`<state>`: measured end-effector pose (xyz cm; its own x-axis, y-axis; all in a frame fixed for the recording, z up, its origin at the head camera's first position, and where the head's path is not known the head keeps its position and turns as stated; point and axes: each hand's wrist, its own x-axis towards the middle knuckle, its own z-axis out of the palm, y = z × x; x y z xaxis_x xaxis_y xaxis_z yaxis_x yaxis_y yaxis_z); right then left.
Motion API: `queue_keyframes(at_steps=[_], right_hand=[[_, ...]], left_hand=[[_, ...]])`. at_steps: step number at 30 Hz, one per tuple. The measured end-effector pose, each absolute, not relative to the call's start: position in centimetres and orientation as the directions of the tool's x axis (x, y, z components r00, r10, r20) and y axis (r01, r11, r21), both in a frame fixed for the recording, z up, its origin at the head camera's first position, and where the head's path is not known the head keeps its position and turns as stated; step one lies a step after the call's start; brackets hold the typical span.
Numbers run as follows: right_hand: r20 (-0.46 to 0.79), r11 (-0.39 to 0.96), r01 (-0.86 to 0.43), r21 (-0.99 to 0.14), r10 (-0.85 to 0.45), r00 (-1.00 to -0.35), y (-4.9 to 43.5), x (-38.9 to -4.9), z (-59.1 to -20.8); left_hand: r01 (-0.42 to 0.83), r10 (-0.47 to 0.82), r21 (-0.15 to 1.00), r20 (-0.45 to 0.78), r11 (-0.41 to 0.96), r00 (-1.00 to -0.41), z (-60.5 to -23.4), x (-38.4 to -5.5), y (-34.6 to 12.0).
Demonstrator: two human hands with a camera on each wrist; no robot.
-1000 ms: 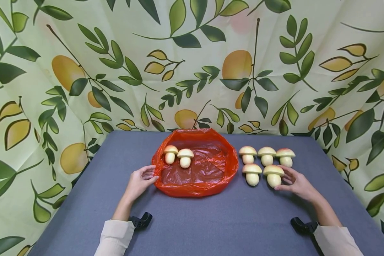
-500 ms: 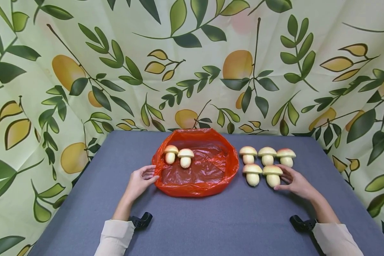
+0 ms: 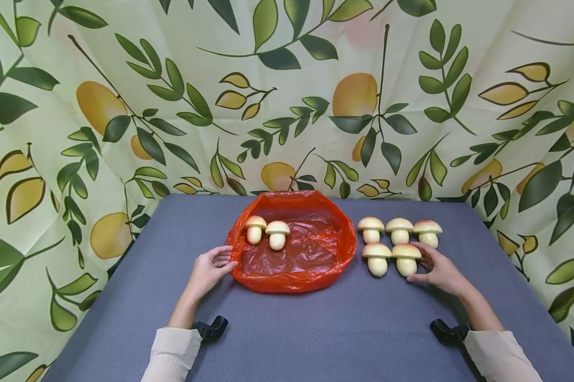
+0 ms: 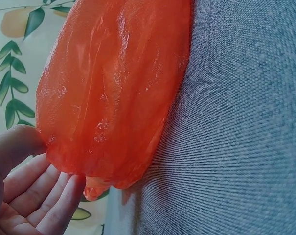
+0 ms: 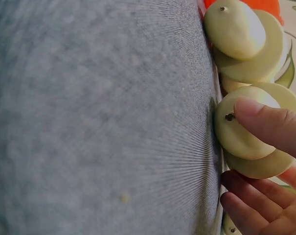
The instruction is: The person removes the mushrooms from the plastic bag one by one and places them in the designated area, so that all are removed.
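My right hand (image 3: 437, 270) is at a toy mushroom (image 3: 406, 260) with a pale stem and a reddish-topped cap. In the right wrist view the thumb (image 5: 265, 120) lies across the stem, with the other fingers around the cap's far side. Beside it on the left is another mushroom (image 3: 376, 260); several more form a row behind. My left hand (image 3: 211, 269) touches the left rim of the red plastic bag (image 3: 293, 284). Its relaxed fingers (image 4: 64, 203) meet the bag's edge in the left wrist view. Two mushrooms lie inside the bag at its left, one being the mushroom (image 3: 277, 235).
The grey cloth-covered table (image 3: 325, 334) extends in front of the bag and mushrooms. A leaf-and-fruit patterned curtain (image 3: 287, 106) rises along the back and both sides. Each wrist wears a black camera mount, such as the mount (image 3: 212, 329) on the left.
My right hand and the mushroom in it have shifted slightly left, up against the neighbouring mushroom. The left hand and the bag have stayed in place.
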<state>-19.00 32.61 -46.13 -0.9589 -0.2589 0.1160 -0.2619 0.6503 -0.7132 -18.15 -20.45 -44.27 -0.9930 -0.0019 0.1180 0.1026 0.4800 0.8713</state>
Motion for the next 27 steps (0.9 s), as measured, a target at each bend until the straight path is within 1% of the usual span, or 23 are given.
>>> queue_keyframes(at_steps=[13, 20, 27], right_hand=[[0.082, 0.636, -0.219, -0.74, -0.238, -0.968, 32.7, -18.8, -45.8], [0.094, 0.663, -0.219, -0.715, -0.22, -0.971, 32.7, -18.0, -44.9], [0.145, 0.649, -0.241, -0.721, -0.198, -0.969, 32.8, -17.3, -43.7]], left_hand=[[0.101, 0.001, 0.875, 0.114, 0.474, -0.993, -44.2, -18.2, -20.4], [0.108, 0.008, 0.869, 0.119, 0.483, -0.993, -44.3, -18.1, -20.4], [0.115, 0.005, 0.868, 0.128, 0.483, -0.992, -44.3, -18.2, -20.4]])
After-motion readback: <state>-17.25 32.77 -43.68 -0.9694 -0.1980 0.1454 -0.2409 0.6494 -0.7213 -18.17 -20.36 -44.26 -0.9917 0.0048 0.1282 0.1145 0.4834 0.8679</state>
